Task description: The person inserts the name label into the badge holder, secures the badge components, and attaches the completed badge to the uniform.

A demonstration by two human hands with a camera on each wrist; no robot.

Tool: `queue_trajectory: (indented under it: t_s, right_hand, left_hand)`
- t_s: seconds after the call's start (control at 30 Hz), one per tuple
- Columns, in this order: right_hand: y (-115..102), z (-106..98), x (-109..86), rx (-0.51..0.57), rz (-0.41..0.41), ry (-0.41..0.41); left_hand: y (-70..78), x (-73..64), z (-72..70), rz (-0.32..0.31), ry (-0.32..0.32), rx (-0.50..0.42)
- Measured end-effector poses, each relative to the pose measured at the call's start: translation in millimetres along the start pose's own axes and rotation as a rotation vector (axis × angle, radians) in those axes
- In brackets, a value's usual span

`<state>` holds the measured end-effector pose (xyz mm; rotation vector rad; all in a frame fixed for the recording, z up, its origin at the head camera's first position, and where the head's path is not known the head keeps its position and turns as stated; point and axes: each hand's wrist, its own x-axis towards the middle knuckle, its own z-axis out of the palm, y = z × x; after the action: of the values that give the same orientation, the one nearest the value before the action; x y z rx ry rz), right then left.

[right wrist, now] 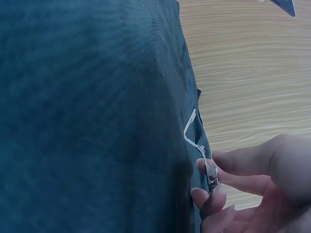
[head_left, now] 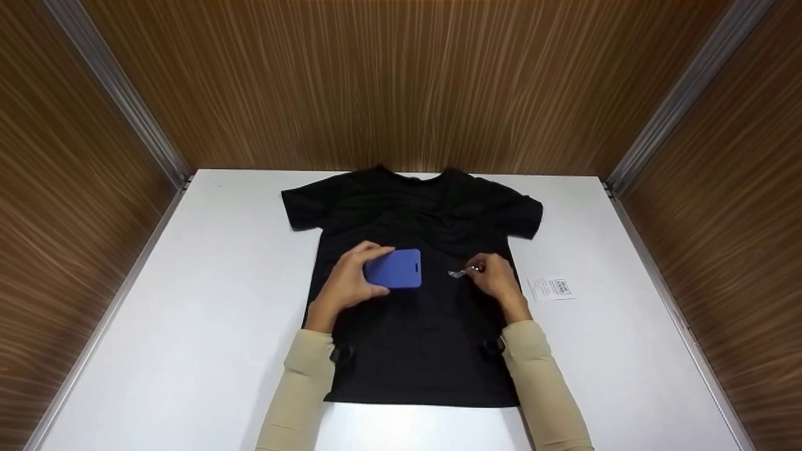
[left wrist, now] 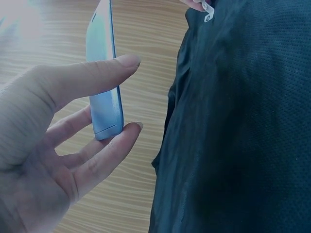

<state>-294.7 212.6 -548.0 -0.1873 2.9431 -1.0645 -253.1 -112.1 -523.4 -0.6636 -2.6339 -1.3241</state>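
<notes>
My left hand (head_left: 354, 279) grips a flat blue card holder (head_left: 396, 269) by its long edges, thumb on the near side and fingers on the far side. A short slot shows near the holder's right end. In the left wrist view the card holder (left wrist: 103, 107) stands edge-on, held off the shirt. To the right, my right hand (head_left: 493, 275) pinches a small metal badge clip (right wrist: 212, 175) with a clear strap (right wrist: 189, 133) sticking out leftward in the head view. Both hands are over a black T-shirt (head_left: 426, 351). The clip is apart from the holder.
The T-shirt lies spread on a white table (head_left: 207, 282), its collar toward the back wall (head_left: 401, 81). A white printed card (head_left: 551, 289) with a square code lies right of the shirt. Wood-patterned panels stand on the left, right and back.
</notes>
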Motion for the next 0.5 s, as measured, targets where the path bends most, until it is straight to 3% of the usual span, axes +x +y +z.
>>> queue_trajectory:
  t_s: [0.5]
  right_hand:
    - [0.5, -2.7, -3.8, 0.000, -0.029, 0.005]
  left_hand:
    - [-0.3, 1.3, -0.1, 0.002, -0.001, -0.005]
